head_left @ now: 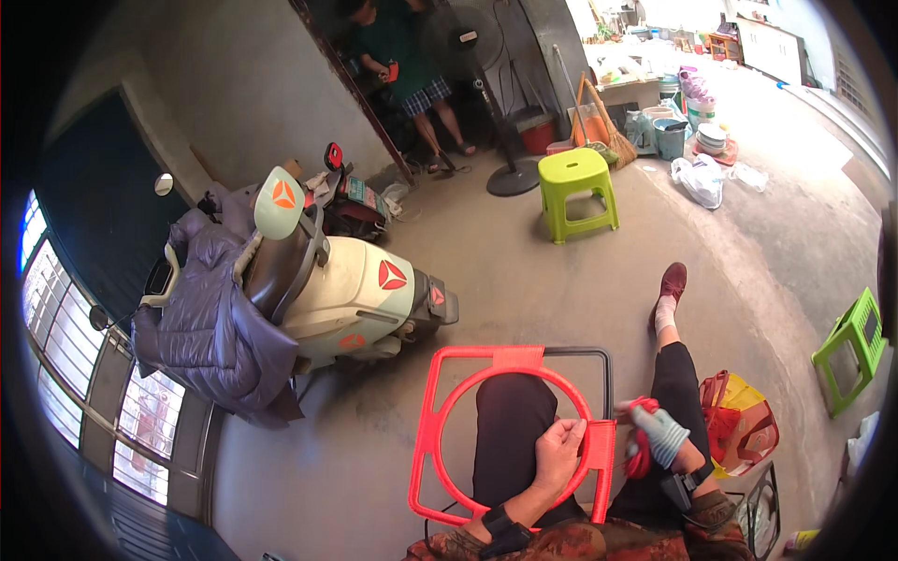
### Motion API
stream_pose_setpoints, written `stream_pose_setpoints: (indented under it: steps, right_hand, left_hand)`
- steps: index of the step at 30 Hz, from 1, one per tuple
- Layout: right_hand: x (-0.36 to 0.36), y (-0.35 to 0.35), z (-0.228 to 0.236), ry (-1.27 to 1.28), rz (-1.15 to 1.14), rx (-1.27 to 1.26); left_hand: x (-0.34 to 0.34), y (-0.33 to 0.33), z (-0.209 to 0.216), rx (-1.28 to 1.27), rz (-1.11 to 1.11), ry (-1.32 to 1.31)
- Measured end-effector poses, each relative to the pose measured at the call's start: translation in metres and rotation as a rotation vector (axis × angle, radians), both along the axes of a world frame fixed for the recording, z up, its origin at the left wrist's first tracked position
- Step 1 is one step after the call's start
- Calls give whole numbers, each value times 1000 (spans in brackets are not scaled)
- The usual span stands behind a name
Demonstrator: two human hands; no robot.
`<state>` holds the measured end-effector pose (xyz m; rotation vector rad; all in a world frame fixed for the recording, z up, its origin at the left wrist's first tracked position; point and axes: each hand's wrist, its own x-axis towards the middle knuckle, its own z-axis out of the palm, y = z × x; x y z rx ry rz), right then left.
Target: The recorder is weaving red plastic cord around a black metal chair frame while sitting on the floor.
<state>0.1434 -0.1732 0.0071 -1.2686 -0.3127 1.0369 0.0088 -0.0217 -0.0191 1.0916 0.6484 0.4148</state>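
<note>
L grip: pinched red frame.
R grip: held red cord.
Frame posn: lay over lap's frt. edge.

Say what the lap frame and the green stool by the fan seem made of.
Frame: probably metal, its bare bar thin, dark and smooth; the ridged red wrapping could be plastic strand or cord. Stool: likely moulded plastic, with even colour, slight sheen and rounded edges.

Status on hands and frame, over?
Left hand pinching frame at right side. Gloved right hand gripping red cord. Frame's upper-right corner bare black. Bag beside right leg, apart from frame.
</note>
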Motion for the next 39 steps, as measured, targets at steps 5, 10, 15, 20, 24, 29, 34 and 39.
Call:
stream_pose_setpoints:
  steps: [5, 10, 15, 20, 24, 29, 34, 39]
  right_hand:
    - [21, 7, -2, -309, 565, -128]
    - [31, 10, -6, 302, -9, 246]
    - [28, 31, -29, 672, -238, 670]
    - [23, 34, -35, 783, -242, 696]
    - [26, 27, -34, 570, -189, 468]
    - [14, 35, 2, 104, -46, -172]
    - [4, 37, -2, 4, 26, -265]
    - [-1, 33, 15, 25, 14, -284]
  left_hand:
    - [13, 19, -9, 435, 39, 9]
    - [15, 22, 28, 7, 39, 58]
    - [20, 15, 19, -171, -64, -24]
    - [13, 7, 41, -263, -378, 27]
    - [6, 7, 42, -299, -384, -21]
    - [11, 6, 44, -326, -373, -24]
    - [2, 5, 33, -138, -184, -42]
    - [-2, 6, 34, 68, -61, -51]
